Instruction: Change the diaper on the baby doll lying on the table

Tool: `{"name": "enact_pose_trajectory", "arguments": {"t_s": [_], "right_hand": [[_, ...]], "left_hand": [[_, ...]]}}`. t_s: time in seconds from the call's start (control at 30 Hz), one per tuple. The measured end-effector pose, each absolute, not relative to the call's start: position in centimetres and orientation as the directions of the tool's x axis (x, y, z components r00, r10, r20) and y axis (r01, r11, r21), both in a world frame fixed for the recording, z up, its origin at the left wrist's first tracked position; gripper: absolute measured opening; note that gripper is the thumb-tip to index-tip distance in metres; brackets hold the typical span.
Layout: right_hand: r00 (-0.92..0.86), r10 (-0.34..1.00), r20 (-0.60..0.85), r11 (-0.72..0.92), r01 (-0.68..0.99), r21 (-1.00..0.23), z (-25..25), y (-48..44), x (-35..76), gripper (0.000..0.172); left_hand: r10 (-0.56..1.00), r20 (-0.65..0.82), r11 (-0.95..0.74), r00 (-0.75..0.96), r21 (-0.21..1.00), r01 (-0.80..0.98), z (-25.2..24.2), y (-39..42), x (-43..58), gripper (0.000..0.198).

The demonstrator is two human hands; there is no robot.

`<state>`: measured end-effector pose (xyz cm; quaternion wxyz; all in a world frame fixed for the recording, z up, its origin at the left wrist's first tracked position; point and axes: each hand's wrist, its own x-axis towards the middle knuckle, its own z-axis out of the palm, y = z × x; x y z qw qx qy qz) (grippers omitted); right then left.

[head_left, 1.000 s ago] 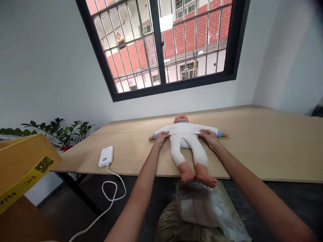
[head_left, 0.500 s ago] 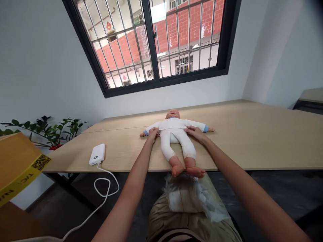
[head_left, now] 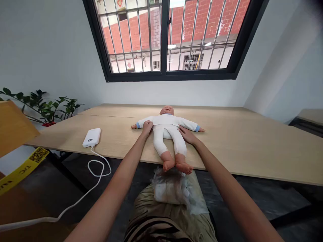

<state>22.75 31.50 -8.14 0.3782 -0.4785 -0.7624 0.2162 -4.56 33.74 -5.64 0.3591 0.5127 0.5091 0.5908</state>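
Observation:
A baby doll (head_left: 168, 129) in a white top and white trousers lies on its back on the wooden table (head_left: 252, 144), head toward the window, bare feet over the near edge. My left hand (head_left: 147, 127) rests on the doll's side at the hem of the top, fingers curled on the cloth. My right hand (head_left: 185, 133) lies against the doll's other side by the hip, fingers bent on the fabric. A plastic-wrapped white pack (head_left: 171, 190) sits on my lap below the doll's feet.
A white power bank (head_left: 91, 137) lies on the table at the left, its white cable (head_left: 97, 168) looping down off the edge. A yellow cardboard box (head_left: 15, 127) and a green plant (head_left: 47, 106) stand at the far left. A barred window is behind the table.
The view has swung and levelled. Both hands have stayed on the doll's sides, sliding slightly down toward its waist.

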Motion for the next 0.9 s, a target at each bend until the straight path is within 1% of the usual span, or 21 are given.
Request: {"name": "enact_pose_trajectory", "arguments": {"t_s": [0.1,0.2,0.37,0.57,0.67,0.9], "right_hand": [[-0.279,0.904,0.324,0.427,0.647,-0.632,-7.8,31.0,22.5,0.077],[-0.29,0.907,0.306,0.42,0.677,-0.604,-7.5,30.6,22.4,0.08],[-0.293,0.912,0.288,0.41,0.687,-0.6,-7.4,30.4,22.5,0.087],[-0.265,0.914,0.309,0.404,0.675,-0.617,-7.6,30.4,22.5,0.09],[-0.275,0.913,0.3,0.406,0.673,-0.618,-7.4,30.1,22.4,0.089],[-0.269,0.914,0.303,0.404,0.658,-0.636,-6.8,29.5,22.0,0.079]], "left_hand": [[0.925,0.29,-0.257,-0.245,0.953,0.161,-5.7,33.7,-4.7,0.023],[0.909,0.333,-0.279,-0.253,0.933,0.226,-5.7,33.8,-4.6,0.024],[0.902,0.36,-0.277,-0.24,0.906,0.32,-5.5,33.7,-4.5,0.023],[0.898,0.369,-0.258,-0.238,0.882,0.395,-5.5,33.5,-4.2,0.024],[0.898,0.366,-0.245,-0.243,0.876,0.415,-5.6,33.7,-4.1,0.024],[0.9,0.365,-0.219,-0.24,0.853,0.474,-6.0,34.4,-4.2,0.022]]}}
